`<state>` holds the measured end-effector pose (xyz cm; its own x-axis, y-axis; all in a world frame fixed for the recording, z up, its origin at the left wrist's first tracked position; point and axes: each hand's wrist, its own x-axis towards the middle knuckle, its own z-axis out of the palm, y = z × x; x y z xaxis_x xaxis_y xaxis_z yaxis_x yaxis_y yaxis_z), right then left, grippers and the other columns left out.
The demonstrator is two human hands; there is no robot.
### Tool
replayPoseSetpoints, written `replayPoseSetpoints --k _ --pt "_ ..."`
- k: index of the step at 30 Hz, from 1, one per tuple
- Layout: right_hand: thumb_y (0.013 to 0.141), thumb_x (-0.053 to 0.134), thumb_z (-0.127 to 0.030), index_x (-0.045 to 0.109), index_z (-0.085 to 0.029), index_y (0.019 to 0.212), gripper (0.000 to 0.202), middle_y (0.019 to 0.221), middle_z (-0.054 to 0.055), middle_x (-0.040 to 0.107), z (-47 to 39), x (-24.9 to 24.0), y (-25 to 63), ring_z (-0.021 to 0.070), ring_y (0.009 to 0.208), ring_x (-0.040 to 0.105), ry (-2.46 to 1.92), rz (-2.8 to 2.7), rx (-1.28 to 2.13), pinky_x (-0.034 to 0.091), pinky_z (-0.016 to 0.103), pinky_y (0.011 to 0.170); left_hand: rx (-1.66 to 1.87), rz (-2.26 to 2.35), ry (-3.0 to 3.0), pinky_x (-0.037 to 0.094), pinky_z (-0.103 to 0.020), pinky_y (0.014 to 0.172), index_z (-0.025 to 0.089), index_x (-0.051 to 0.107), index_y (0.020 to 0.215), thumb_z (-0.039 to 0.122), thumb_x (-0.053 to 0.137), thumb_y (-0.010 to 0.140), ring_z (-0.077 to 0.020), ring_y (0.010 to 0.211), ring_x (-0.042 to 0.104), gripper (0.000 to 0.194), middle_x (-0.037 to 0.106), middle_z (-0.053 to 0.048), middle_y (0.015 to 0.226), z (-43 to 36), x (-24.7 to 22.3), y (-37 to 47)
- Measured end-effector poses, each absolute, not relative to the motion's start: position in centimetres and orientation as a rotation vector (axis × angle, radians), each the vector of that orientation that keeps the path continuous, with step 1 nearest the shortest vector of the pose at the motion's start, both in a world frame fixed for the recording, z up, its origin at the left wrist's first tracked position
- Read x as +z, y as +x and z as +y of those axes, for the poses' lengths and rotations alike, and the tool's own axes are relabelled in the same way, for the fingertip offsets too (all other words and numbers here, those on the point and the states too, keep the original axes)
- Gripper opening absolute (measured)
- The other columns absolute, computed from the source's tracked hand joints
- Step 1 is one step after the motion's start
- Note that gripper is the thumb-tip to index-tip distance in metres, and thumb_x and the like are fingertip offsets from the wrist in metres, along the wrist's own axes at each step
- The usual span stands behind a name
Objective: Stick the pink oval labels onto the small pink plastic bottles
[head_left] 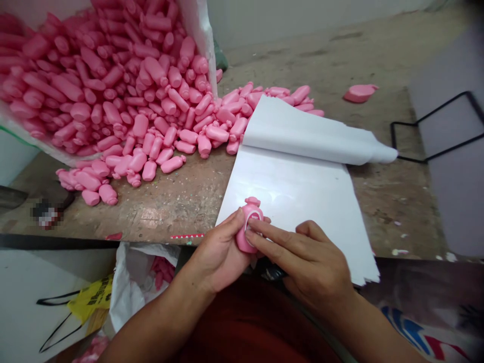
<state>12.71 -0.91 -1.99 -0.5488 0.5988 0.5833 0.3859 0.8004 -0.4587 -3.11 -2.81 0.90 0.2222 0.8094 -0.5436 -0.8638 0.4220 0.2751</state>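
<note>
A small pink plastic bottle (245, 243) with a round label reading "BABY" is held upright above the near edge of the white sheets. My left hand (223, 252) is closed around it from the left, thumb along its side. The extended fingers of my right hand (310, 257) press on the label, and that hand's thumb is hidden. Beneath and beyond both hands lies a stack of white sheets (291, 186), its upper sheets folded back.
A large white container (207, 45) on its side spills many pink bottles (151, 146) onto the worktable (170, 206). One pink piece (360, 93) lies at the back right, near a black wire frame (425, 160). Below the edge hangs a white bag (126, 287) beside a yellow bag (91, 300).
</note>
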Motion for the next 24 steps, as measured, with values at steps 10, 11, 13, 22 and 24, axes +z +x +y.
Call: replayPoseSetpoints --k 10,11,13,22,24 --pt "0.086 0.049 0.0 0.072 -0.025 0.113 0.043 0.115 0.007 0.077 0.2 0.5 13.0 0.0198 0.088 0.076 -0.725 -2.242 0.57 0.05 0.032 0.061 1.154 0.72 0.076 0.05 -0.024 0.07 0.015 0.066 0.116 0.029 0.057 0.096 -0.0114 0.078 0.058 0.026 0.059 -0.006 0.098 -3.1 0.4 -3.6" --pt "0.087 0.049 -0.001 0.072 -0.026 0.114 0.044 0.114 0.006 0.077 0.1 0.6 13.0 0.0198 0.088 0.076 -0.73 -2.239 0.575 0.05 0.032 0.061 1.159 0.729 0.079 0.05 -0.024 0.068 0.015 0.066 0.116 0.028 0.057 0.095 -0.0113 0.078 0.058 0.026 0.059 -0.006 0.097 -3.1 0.5 -3.6" --pt "0.088 0.049 -0.002 0.073 -0.028 0.114 0.044 0.114 0.006 0.077 0.1 0.8 13.1 0.0199 0.086 0.076 -0.734 -2.247 0.571 0.05 0.032 0.06 1.16 0.735 0.08 0.048 -0.022 0.066 0.015 0.067 0.115 0.027 0.061 0.093 -0.0107 0.075 0.057 0.025 0.059 -0.005 0.095 -3.1 0.6 -3.6" --pt "0.087 0.05 -0.001 0.071 -0.03 0.116 0.046 0.114 0.004 0.077 0.5 1.4 13.2 0.0198 0.088 0.076 -0.744 -2.225 0.671 0.053 0.032 0.064 1.184 0.828 0.157 0.046 -0.022 0.065 0.016 0.07 0.11 0.03 0.072 0.085 -0.0128 0.081 0.058 0.029 0.063 -0.007 0.098 -3.0 1.1 -3.8" --pt "0.088 0.05 -0.002 0.07 -0.029 0.115 0.044 0.114 0.003 0.077 0.6 1.6 13.3 0.019 0.088 0.076 -0.742 -2.221 0.676 0.053 0.032 0.065 1.189 0.834 0.163 0.046 -0.021 0.065 0.016 0.071 0.108 0.03 0.073 0.084 -0.0126 0.081 0.057 0.028 0.064 -0.006 0.098 -3.0 1.2 -3.9"
